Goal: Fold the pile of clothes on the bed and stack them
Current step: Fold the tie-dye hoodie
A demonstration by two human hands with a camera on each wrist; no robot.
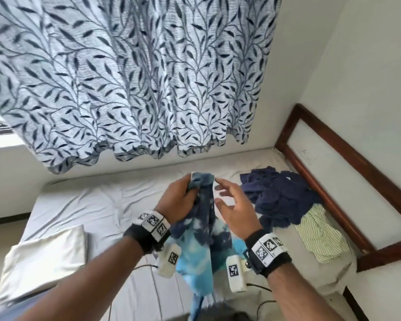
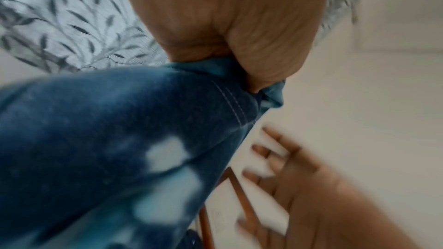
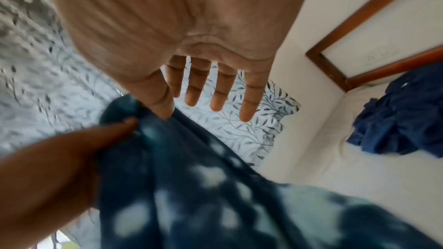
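From the head view, a blue tie-dye garment (image 1: 204, 230) is held up over the near middle of the bed (image 1: 97, 200), its top edge bunched in the left hand (image 1: 177, 200) so the length can hang free, apparently to find an edge for folding; the right hand (image 1: 233, 209) is spread just beside it, fingers apart and gripping nothing. A navy heap (image 1: 280, 195) and a green striped garment (image 1: 320, 235) lie unfolded at the right, and a white folded piece (image 1: 44, 258) at the near left

From the left wrist, fingers are seen clamped on a stitched hem (image 2: 230, 99)

From the right wrist, the straight fingers (image 3: 217, 90) are seen apart, the thumb touching the cloth, seemingly poised for a second hold
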